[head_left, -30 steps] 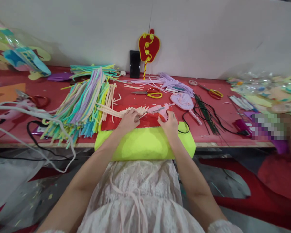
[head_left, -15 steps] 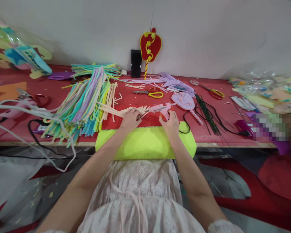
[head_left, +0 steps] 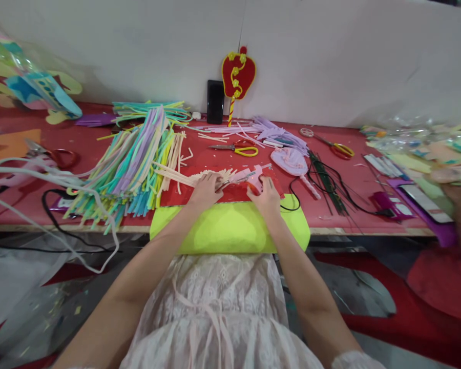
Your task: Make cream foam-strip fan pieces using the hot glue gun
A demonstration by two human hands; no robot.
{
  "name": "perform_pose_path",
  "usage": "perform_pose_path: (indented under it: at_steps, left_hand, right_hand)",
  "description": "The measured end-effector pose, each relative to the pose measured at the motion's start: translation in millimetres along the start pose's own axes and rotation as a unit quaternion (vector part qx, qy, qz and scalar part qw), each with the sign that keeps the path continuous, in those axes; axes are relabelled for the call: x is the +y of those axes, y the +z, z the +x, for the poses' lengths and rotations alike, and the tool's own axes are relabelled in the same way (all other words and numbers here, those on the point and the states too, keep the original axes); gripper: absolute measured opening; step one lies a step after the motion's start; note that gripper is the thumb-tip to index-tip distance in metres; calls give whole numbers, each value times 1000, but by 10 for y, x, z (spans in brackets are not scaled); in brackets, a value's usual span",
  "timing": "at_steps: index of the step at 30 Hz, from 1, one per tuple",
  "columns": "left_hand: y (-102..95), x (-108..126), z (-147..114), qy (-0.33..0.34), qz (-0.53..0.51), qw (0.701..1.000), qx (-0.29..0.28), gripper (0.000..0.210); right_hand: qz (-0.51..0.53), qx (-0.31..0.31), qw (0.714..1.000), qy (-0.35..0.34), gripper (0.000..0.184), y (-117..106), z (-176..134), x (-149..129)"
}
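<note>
While the right hand (head_left: pixel 268 197) curls partly closed around a pink plastic glue gun (head_left: pixel 255 178) at the frame's centre, the left hand (head_left: pixel 206 191) lies with bent fingers against cream fuzzy stems (head_left: pixel 200 176), its grip hidden. Below spreads lime-green cloth (head_left: pixel 230 228); upper centre, a black rectangular phone (head_left: pixel 215 102) stands; far right, a white-screened phone (head_left: pixel 426 203) shows marks too small to read.

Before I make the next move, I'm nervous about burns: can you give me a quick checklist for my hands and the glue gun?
1. Glue gun in right hand: ok.
2. Left hand at the pale strips: ok, exact grip hidden.
3. Left hand well clear of the gun's front end: not ok, it points that way, close by.
4. Gun's heat: cannot tell.
5. Scissors clear of both hands: ok, lying beyond them.
</note>
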State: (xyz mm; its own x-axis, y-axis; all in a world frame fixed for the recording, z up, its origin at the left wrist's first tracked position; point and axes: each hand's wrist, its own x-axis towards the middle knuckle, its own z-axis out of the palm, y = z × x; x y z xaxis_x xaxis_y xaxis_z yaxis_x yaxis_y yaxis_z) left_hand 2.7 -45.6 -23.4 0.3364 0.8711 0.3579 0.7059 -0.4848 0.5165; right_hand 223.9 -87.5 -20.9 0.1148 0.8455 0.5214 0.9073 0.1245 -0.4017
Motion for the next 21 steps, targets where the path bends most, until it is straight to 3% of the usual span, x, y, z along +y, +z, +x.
perform_pose_path:
  at_steps: [6,21]
  left_hand:
    - [-21,44,-20,-6,29,1000,-4,38]
    - [-41,63,-17,-5,26,1000,-11,39]
  right_hand:
    - [-30,-41,998,-36,44,4,-19,-88]
    - [-14,-36,998,-48,43,24,-11,-32]
